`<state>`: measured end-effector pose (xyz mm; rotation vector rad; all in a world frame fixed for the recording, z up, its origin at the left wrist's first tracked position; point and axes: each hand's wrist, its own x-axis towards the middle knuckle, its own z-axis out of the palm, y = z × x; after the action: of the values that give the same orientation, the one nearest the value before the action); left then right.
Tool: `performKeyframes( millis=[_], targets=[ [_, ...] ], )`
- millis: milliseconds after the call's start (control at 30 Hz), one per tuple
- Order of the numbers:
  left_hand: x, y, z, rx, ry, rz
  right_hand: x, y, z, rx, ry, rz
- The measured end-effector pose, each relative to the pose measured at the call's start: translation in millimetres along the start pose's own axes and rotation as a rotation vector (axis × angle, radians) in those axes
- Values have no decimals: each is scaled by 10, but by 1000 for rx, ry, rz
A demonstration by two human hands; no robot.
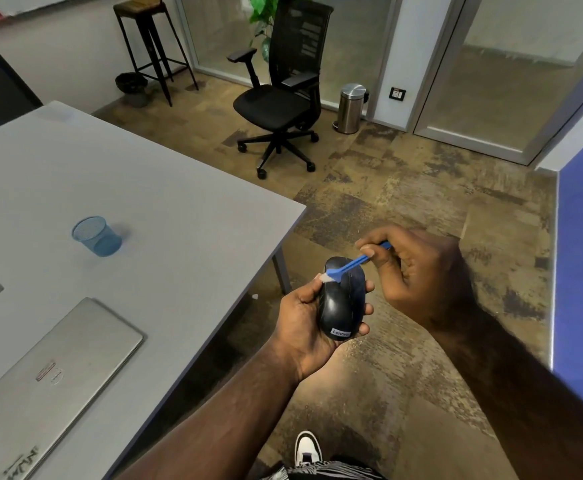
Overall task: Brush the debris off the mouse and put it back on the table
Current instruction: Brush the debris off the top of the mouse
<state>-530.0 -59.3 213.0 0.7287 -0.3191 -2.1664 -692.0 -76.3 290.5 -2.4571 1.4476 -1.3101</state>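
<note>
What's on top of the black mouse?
The white bristles of a small blue brush touch the mouse near its front left edge. The right hand pinches the brush; the left hand cups the mouse, hiding its underside.

Mouse (342, 306): black, glossy, white brand label at near end; held off the grey surface (144, 188), over the floor, top side up. Brush (354, 263): slim blue handle, white bristles touching mouse's far left edge.
</note>
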Motion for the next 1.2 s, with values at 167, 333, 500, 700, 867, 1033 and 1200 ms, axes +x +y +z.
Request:
performKeyframes(
  millis=[167,333,500,700,867,1033,1200],
  targets=[
    [11,11,-7,-44,-5,21,13,114,-25,-94,82,128],
    [22,61,-55,-125,17,61,-116,111,-70,52,20,33],
    [11,43,-61,-125,33,73,-119,140,-74,-8,80,84],
    [29,67,-47,-142,80,47,-185,96,-72,102,34,-35],
    [26,56,-41,-166,60,43,-140,154,-48,-8,109,120],
    [48,65,-57,-166,100,35,-224,12,-45,162,-46,-106],
    [61,98,-62,-169,122,46,-204,65,-13,73,82,6]
  ],
)
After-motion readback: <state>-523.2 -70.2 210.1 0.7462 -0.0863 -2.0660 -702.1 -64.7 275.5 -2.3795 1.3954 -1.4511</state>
